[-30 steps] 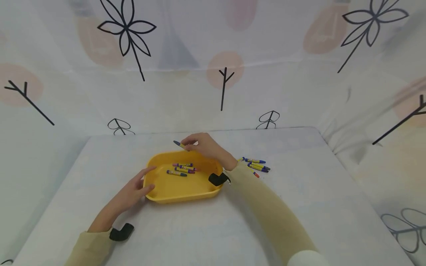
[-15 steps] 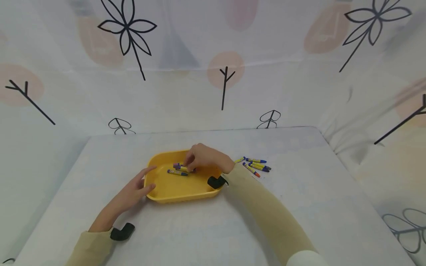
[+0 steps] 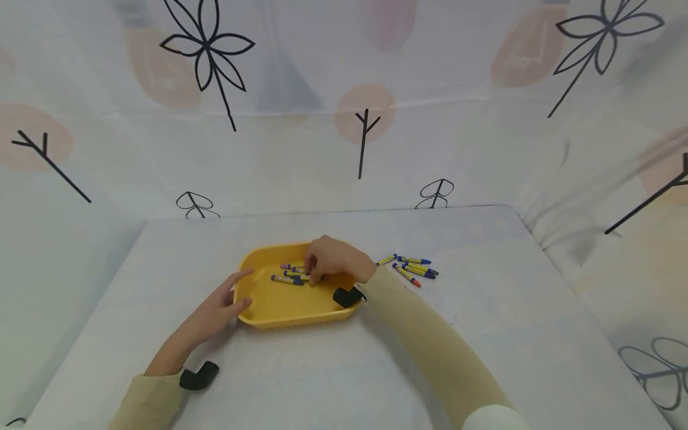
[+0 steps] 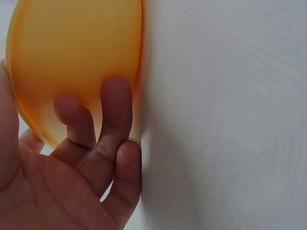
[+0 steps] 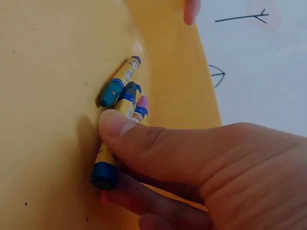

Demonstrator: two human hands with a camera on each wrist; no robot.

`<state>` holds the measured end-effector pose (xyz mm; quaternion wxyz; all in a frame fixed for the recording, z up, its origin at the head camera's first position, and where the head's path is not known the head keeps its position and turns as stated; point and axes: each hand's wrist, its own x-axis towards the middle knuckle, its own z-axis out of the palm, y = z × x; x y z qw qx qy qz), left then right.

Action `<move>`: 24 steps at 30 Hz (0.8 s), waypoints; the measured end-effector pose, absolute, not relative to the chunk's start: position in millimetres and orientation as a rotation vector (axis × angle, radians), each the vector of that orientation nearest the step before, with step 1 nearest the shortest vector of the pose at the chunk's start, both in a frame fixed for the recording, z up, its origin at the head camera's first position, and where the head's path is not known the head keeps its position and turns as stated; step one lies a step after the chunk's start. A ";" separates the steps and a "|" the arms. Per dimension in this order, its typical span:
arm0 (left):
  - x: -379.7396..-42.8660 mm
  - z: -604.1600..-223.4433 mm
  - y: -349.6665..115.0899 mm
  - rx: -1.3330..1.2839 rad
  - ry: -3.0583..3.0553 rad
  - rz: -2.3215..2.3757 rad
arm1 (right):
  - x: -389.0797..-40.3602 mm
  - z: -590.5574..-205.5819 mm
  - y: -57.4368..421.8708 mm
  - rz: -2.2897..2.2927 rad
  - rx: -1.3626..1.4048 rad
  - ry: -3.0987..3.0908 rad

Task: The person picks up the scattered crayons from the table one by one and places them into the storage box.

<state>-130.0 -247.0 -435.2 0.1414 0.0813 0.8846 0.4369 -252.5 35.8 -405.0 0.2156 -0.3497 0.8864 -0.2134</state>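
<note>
My left hand (image 3: 215, 307) holds the left rim of a yellow tray (image 3: 290, 309), and in the left wrist view bent fingers (image 4: 116, 100) lie against its outer wall. Inside the tray, my right hand (image 3: 335, 257) pinches a crayon (image 5: 104, 175) between thumb and fingers. It has a yellow wrapper, a blue end and a dark grey tip, and lies low among the others. Right by its tip is a teal-tipped crayon (image 5: 111, 93). A pink-tipped crayon (image 5: 143, 101) is partly hidden behind it. Fingers cover part of the group in the head view.
On the white table (image 3: 333, 376), right of the tray, lie several more crayons (image 3: 419, 271), one of them an orange crayon (image 3: 407, 275) set at a slant. A patterned cloth (image 3: 285, 161) rises behind the table's back edge.
My right hand has come down from above the tray's back rim into the tray with the crayon, then shifted slightly right. Crayons under it have shifted a little. My left hand stays put.
</note>
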 end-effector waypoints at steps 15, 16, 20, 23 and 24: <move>-128.2 -430.8 -245.4 0.260 2.544 1.290 | -254.6 -385.0 51.9 -0.767 -0.924 2.425; -128.2 -430.8 -245.4 0.262 2.541 1.294 | -255.3 -382.0 55.7 -0.778 -0.922 2.436; -127.9 -431.0 -245.0 0.269 2.523 1.313 | -259.6 -373.1 77.9 -0.842 -0.903 2.492; -127.6 -430.6 -244.9 0.277 2.530 1.313 | -262.9 -370.8 100.8 -0.895 -0.840 2.534; -127.5 -430.4 -244.9 0.276 2.537 1.306 | -264.0 -371.0 109.7 -0.905 -0.819 2.549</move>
